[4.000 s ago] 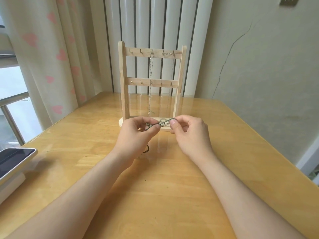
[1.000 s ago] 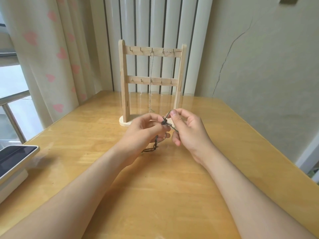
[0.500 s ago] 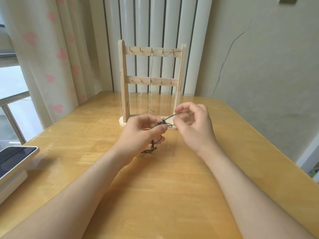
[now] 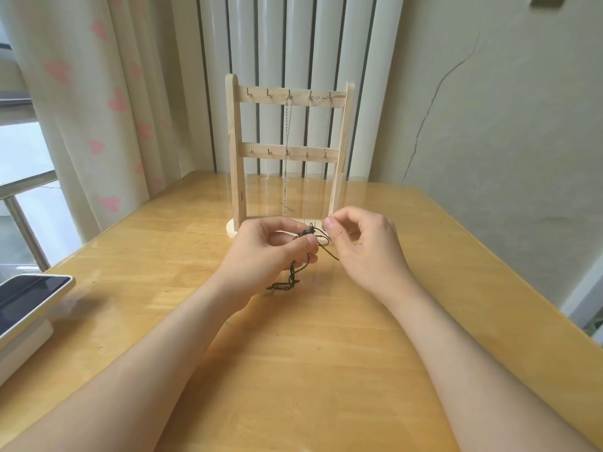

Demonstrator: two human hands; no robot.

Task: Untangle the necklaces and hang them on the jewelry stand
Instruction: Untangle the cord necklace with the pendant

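Observation:
A dark green cord necklace [image 4: 295,272] hangs tangled from my left hand [image 4: 270,247], which pinches its knotted part between thumb and fingers; the lower end trails onto the table. My right hand [image 4: 362,246] pinches a loose strand of the same cord just right of the knot. Both hands hover in front of the base of the wooden jewelry stand [image 4: 235,151]. A silver chain [image 4: 286,158] hangs from a hook on the stand's top bar, and a thinner chain [image 4: 307,158] hangs over two hooks further right.
The wooden table [image 4: 293,370] runs to a right edge near the wall. A device with a dark screen on a white base [image 4: 29,298] sits at the left edge. Curtains and a window lie behind on the left.
My right hand has come back down toward the left hand after pulling a strand up and to the right. The cord's hanging part still dangles under my left hand.

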